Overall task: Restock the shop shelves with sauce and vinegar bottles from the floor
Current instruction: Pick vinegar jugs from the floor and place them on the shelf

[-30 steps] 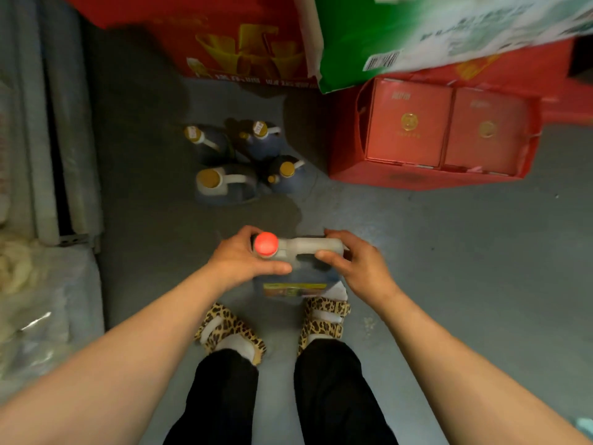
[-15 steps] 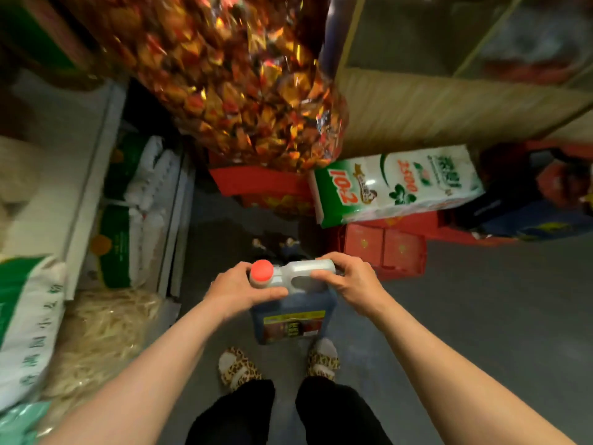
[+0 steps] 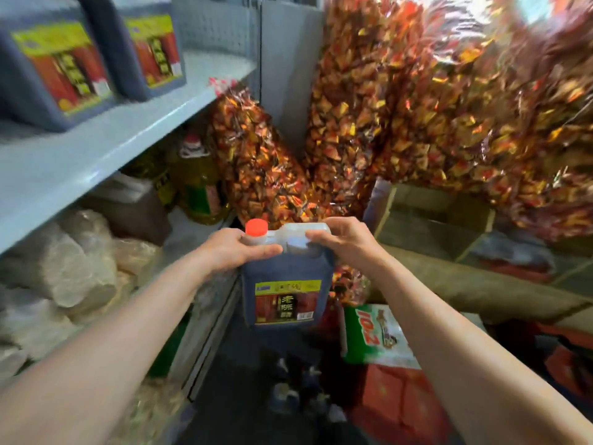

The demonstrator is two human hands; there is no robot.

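Note:
I hold a dark vinegar jug [image 3: 285, 293] with a red cap and a yellow-red label upright in the air, in front of the shelf unit. My left hand [image 3: 234, 248] grips its neck just under the cap. My right hand [image 3: 343, 242] grips the pale handle on top. Two matching dark jugs [image 3: 57, 72] [image 3: 150, 49] stand on the grey upper shelf [image 3: 106, 139] at the top left. Several more bottles [image 3: 288, 390] stand blurred on the floor below the jug.
Big bags of red-gold wrapped sweets [image 3: 401, 101] fill the back and right. Yellow oil bottles [image 3: 199, 184] and pale sacks [image 3: 73, 268] sit on the lower shelf. A green-white package [image 3: 375, 335], red boxes [image 3: 401, 403] and cardboard [image 3: 442, 216] crowd the floor on the right.
The jug has been lifted from near floor level to shelf height, both hands keeping their grip. The view has swung up from the floor to the shelves.

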